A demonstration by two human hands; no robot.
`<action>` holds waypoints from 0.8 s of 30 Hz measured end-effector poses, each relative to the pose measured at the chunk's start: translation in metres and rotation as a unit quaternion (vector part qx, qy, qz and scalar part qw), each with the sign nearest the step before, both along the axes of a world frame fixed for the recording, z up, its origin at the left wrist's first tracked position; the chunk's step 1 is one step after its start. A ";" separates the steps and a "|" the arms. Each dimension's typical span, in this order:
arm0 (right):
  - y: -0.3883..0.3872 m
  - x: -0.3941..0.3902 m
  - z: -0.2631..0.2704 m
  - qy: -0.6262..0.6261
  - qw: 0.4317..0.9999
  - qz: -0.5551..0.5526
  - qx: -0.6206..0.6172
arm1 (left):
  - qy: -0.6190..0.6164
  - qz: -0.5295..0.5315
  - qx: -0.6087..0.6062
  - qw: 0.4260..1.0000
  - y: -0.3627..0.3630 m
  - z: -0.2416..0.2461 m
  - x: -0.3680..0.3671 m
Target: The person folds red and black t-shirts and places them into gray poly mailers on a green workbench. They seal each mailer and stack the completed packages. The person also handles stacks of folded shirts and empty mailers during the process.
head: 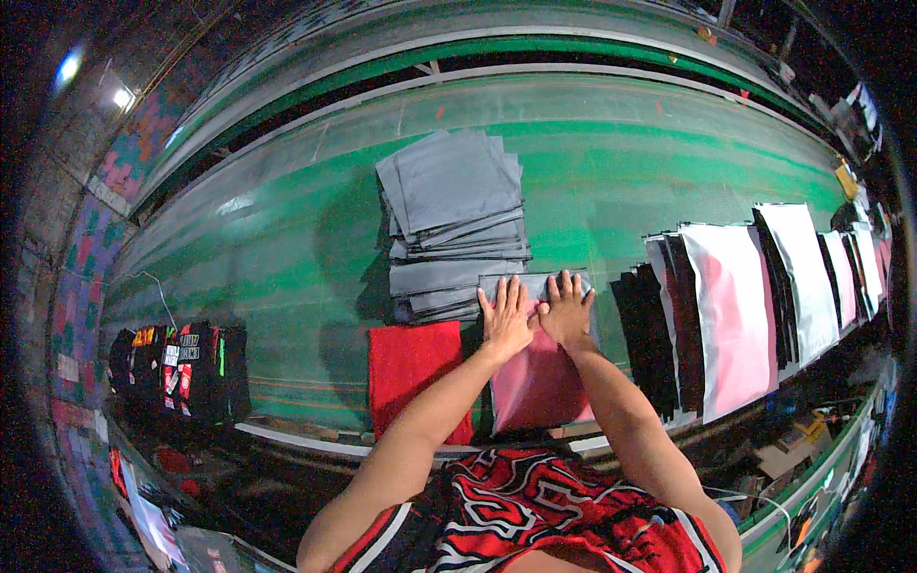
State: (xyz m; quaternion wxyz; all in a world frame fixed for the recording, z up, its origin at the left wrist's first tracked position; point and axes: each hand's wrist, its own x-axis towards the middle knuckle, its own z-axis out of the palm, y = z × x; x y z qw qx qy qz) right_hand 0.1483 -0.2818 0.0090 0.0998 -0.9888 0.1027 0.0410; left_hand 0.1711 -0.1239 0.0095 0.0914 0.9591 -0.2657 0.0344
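My left hand (509,315) lies flat, fingers spread, on the upper part of a translucent plastic bag (526,387) with pink-looking cloth inside. Beside it, my right hand (567,308) presses on the same bag, fingers pointing away from me; the thumbs almost meet. A folded red cloth (415,365) lies left of the bag, partly under my left forearm. Beyond it stands an uneven pile of grey plastic bags (458,186), whose near right corner comes close to my left fingertips. Whether anything black lies under the filled bag is hard to tell.
On the right lies a long row of overlapping filled bags (731,315) and black pieces. Folded black garments with printing (229,372) sit at the far left. The green table (286,286) has a pale near edge; a second long green surface runs beyond it.
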 end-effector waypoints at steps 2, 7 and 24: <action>-0.002 0.002 -0.003 -0.013 1.000 0.011 -0.012 | -0.003 -0.010 0.011 1.000 -0.002 0.005 0.007; -0.004 0.004 -0.005 -0.034 0.999 0.017 0.002 | -0.023 -0.064 -0.024 0.997 -0.005 0.003 0.027; -0.003 0.005 -0.003 -0.032 0.999 0.008 0.019 | 0.102 0.022 0.030 0.994 -0.010 0.024 0.100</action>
